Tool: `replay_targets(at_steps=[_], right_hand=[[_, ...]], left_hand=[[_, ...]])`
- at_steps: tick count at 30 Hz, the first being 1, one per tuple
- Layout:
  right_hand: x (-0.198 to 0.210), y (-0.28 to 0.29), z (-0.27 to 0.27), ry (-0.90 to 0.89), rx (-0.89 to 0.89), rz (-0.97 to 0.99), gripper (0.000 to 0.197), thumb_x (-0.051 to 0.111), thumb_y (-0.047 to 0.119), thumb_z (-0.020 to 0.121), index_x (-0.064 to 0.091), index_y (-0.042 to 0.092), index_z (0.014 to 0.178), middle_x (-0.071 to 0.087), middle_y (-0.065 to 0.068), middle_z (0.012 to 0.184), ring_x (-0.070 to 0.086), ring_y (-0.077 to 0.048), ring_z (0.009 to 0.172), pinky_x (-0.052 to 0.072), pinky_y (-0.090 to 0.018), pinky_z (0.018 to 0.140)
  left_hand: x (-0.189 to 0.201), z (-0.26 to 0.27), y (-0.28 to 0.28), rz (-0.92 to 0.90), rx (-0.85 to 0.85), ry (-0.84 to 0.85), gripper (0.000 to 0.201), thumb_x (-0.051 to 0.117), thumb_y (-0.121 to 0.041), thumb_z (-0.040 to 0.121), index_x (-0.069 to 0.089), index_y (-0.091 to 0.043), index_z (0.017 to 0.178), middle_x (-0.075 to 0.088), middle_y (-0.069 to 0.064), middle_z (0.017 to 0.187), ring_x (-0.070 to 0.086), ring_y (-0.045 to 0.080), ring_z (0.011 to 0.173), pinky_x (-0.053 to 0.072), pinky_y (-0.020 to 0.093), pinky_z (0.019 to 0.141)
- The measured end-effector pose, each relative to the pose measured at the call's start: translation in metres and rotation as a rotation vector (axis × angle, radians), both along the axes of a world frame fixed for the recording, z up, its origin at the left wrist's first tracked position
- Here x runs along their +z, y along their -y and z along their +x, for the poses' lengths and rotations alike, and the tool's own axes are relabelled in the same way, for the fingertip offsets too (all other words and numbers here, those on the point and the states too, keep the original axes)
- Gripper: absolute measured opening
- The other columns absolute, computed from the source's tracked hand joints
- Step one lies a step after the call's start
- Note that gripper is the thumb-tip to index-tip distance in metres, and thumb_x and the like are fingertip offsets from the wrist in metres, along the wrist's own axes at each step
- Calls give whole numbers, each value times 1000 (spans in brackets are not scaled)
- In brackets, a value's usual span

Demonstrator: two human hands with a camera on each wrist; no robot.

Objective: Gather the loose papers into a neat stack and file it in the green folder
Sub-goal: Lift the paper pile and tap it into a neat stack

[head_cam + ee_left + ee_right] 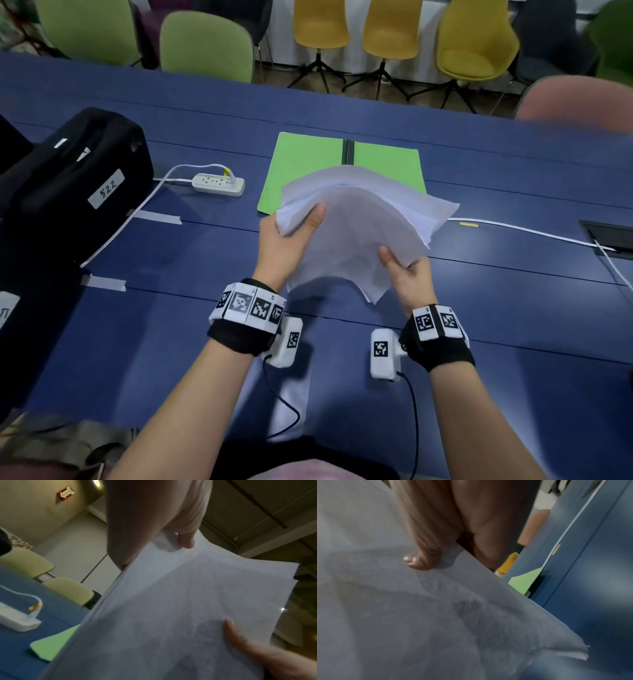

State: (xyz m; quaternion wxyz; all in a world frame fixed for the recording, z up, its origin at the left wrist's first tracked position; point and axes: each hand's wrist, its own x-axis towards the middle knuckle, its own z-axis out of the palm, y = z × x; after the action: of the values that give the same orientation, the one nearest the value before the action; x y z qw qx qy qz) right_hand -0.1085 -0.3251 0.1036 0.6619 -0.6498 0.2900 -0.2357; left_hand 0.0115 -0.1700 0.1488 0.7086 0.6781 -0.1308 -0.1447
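both wrists up: your left hand [287,236] and right hand [409,277] are pinching the floppy paper stack [363,233] at opposite edges; it's sagging, so support it underneath.

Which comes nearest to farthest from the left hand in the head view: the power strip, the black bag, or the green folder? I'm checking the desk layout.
From the left hand, which grips the papers:
1. Green folder, just beyond the hand, lying open under the papers.
2. Power strip, farther out to the hand's left.
3. Black bag, at the table's far left edge.
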Motion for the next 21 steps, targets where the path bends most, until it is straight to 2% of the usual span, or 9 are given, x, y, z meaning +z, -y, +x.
replay_targets(at_steps=[1, 3, 5, 7, 9, 12, 16, 18, 21], right_hand=[[4, -1, 1, 25, 7, 3, 24, 62, 8, 89, 65, 22, 70, 67, 18, 61, 62, 10, 57, 47, -7, 59], [10, -3, 4, 49, -6, 31, 9, 67, 22, 84, 65, 23, 75, 67, 18, 69, 61, 12, 62, 48, -10, 63], [18, -2, 8, 87, -59, 42, 21, 65, 42, 79, 63, 22, 72, 67, 18, 66, 59, 9, 61, 49, -11, 63], [24, 0, 14, 141, -89, 43, 35, 62, 54, 80, 68, 20, 77, 71, 12, 78, 64, -4, 75, 53, -20, 73], [29, -2, 17, 179, -119, 41, 32, 63, 53, 79, 72, 23, 77, 69, 6, 80, 61, -14, 79, 50, -29, 76], [29, -2, 18, 183, -212, 15, 16, 60, 33, 78, 71, 23, 72, 66, 12, 71, 57, -13, 75, 44, -31, 75], [29, 0, 19, 179, -245, -70, 13, 57, 29, 84, 68, 23, 86, 73, 5, 81, 60, -12, 94, 38, -37, 100], [29, 1, 21, 162, -266, -71, 10, 59, 27, 84, 68, 22, 86, 72, 8, 79, 59, -10, 93, 39, -38, 102], [29, 2, 24, 144, -260, -12, 13, 62, 29, 81, 70, 19, 80, 71, 13, 85, 62, -12, 93, 42, -45, 103]], left_hand=[[-4, 1, 0, -13, 6, -12, 6, 72, -23, 83, 68, -22, 78, 70, -21, 65, 63, -8, 64, 50, 11, 62], [-12, 3, 0, -38, 27, -32, 39, 73, -41, 77, 65, -3, 75, 62, -4, 66, 56, 10, 65, 45, 23, 64], [-12, 4, -1, -36, 42, -57, 65, 70, -59, 70, 50, 4, 68, 40, 5, 68, 38, 16, 64, 33, 26, 62], [-8, 4, 2, -18, 74, -83, 60, 68, -57, 72, 36, -8, 59, 28, 3, 64, 27, 15, 59, 26, 23, 54], [-5, 4, 5, -13, 116, -129, 49, 69, -54, 73, 41, -14, 64, 29, 3, 65, 29, 14, 60, 27, 24, 55], [-4, 4, 9, -49, 134, -197, 42, 69, -53, 72, 52, -14, 75, 40, 6, 73, 39, 16, 69, 33, 30, 65], [-6, 7, 10, -101, 178, -272, 55, 69, -55, 71, 27, -23, 60, 26, 2, 63, 27, 16, 59, 24, 29, 57], [-9, 9, 12, -60, 201, -267, 57, 71, -49, 75, 21, -25, 59, 21, -1, 63, 22, 17, 61, 19, 29, 55], [-6, 9, 14, -23, 211, -276, 32, 69, -37, 79, 50, -21, 59, 48, -4, 65, 44, 16, 66, 37, 27, 64]])
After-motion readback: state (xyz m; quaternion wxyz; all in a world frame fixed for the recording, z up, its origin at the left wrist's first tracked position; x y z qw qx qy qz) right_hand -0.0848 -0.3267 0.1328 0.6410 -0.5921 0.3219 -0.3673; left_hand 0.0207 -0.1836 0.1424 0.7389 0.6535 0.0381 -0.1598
